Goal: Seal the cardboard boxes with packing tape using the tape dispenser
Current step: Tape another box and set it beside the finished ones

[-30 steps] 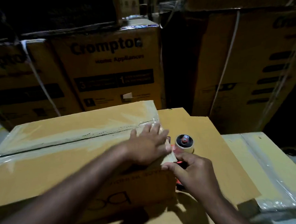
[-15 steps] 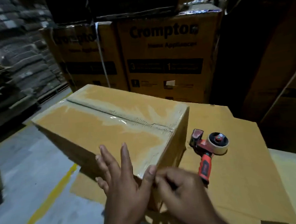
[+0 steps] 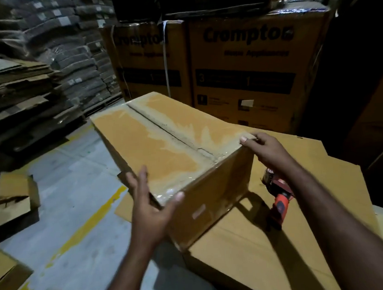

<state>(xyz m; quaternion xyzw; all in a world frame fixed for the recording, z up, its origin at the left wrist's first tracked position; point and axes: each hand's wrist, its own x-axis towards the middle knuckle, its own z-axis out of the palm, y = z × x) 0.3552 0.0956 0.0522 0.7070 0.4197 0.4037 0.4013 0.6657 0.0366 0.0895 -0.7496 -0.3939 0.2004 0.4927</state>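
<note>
A brown cardboard box [image 3: 163,142] with clear tape along its top seam sits on a flat sheet of cardboard [image 3: 321,182]. My left hand [image 3: 149,209] cups its near corner, fingers straight along the left side and thumb on the top edge. At the right-hand top corner my right hand [image 3: 266,149] grips the box, thumb on top and fingers curled over the side. The red tape dispenser [image 3: 280,204] lies on the sheet beside the box, partly hidden under my right forearm; neither hand touches it.
Large printed cartons [image 3: 249,75] stand stacked right behind the box. Piles of flattened cardboard [image 3: 17,92] fill the left background. A small open box [image 3: 13,198] sits on the grey floor at left, near a yellow floor line [image 3: 88,225].
My hands have moved apart from the near corner: the right one went to the box's right-hand top corner, the left stayed at the near corner. The box looks turned, and the view has shifted.
</note>
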